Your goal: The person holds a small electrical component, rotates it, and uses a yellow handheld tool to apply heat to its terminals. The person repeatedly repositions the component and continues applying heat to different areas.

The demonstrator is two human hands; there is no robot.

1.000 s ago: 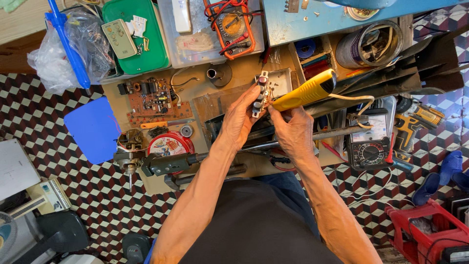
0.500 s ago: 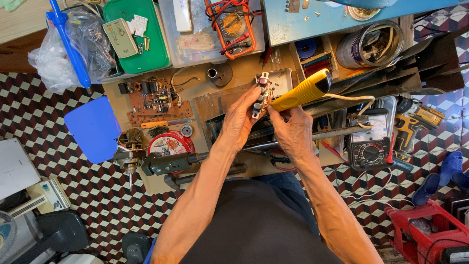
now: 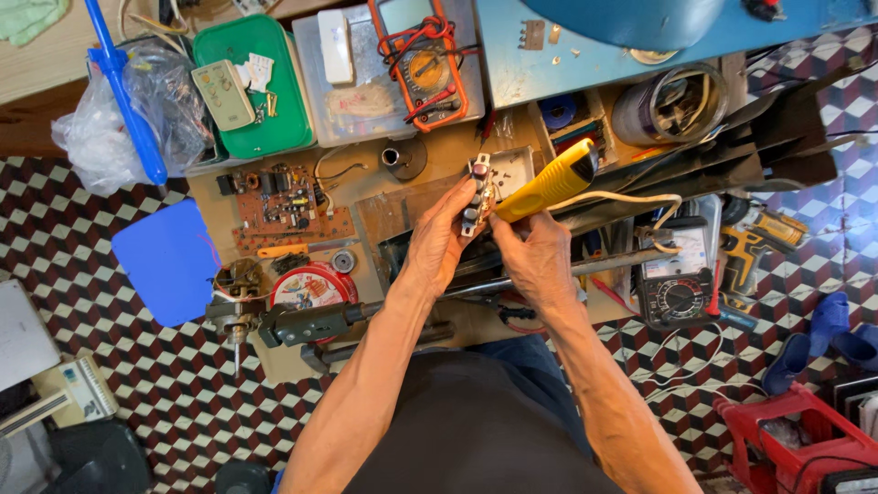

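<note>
Left hand [image 3: 439,240], forearm extended over the tabletop [image 3: 430,187], its grip closed on a small switch block [image 3: 478,187] held upright at the fingertips. Right hand [image 3: 538,256], just right of it, grips the yellow-handled soldering iron [image 3: 549,180], whose tip meets the block. Left of the grips lies a brown circuit board [image 3: 283,206]; to the right, a black multimeter [image 3: 681,284].

Soldering iron [image 3: 547,185] tip hidden behind switch block [image 3: 476,194], red crate [image 3: 805,446] cut off
</note>
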